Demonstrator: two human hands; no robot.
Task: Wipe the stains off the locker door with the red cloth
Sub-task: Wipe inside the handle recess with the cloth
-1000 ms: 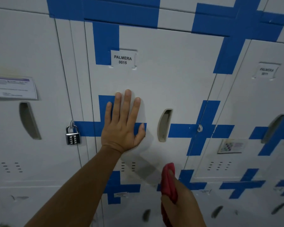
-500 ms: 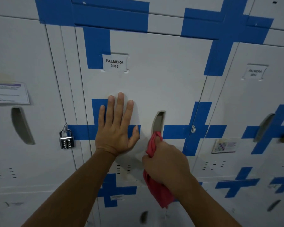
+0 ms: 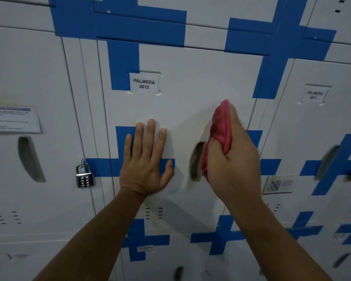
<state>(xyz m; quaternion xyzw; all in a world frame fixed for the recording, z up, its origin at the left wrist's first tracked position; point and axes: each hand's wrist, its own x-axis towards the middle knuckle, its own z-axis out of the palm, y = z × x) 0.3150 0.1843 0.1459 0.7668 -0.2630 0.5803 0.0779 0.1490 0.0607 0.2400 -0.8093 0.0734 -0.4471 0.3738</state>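
Observation:
The white locker door (image 3: 193, 78) with blue tape crosses and the label "PALMERA 0015" fills the middle of the head view. My left hand (image 3: 146, 161) lies flat on it with straight fingers, left of the slot handle (image 3: 195, 161). My right hand (image 3: 233, 157) grips the bunched red cloth (image 3: 220, 130) and presses it against the door just right of and above the handle. The cloth's upper end pokes out above my fingers; part of it is hidden in my palm.
A combination padlock (image 3: 84, 176) hangs on the locker to the left, below a paper notice (image 3: 12, 119). The neighbouring locker on the right carries another label (image 3: 314, 95) and a sticker (image 3: 280, 184). Lower lockers run along the bottom.
My right hand has risen with the red cloth from below the door up to the area beside the handle. My left hand has stayed flat on the door.

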